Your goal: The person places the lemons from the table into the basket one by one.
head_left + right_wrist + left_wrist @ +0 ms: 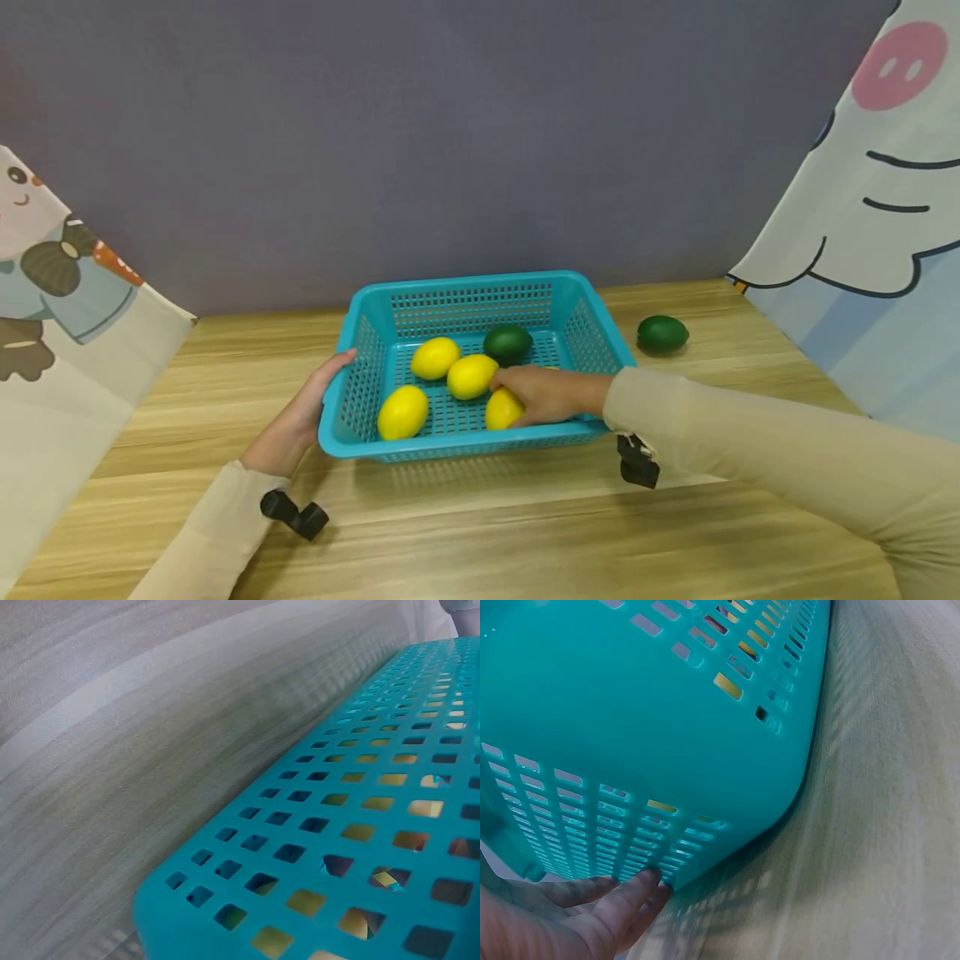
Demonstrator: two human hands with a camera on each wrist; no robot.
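A blue-green plastic basket (pixel 450 450) with perforated walls stands on the table. My left hand (pixel 309 407) holds its left side, thumb at the rim; in the left wrist view its fingers (pixel 634 896) lie against the outer wall. Inside the basket, my right hand (pixel 547 393) grips a yellow lemon (pixel 502 410) near the front wall. Other lemons lie left of it: one in the middle (pixel 472 377), one behind (pixel 435 358), one at the front left (pixel 402 412). A dark green avocado-like fruit (pixel 507 343) lies behind the right hand. The right wrist view shows only the basket's outer wall (pixel 352 787).
A second dark green fruit (pixel 662 334) lies on the wooden table (pixel 450 533), right of the basket. A grey panel (pixel 450 150) rises behind the table. Cartoon-printed cloths hang at the left (pixel 67 350) and right (pixel 862 250).
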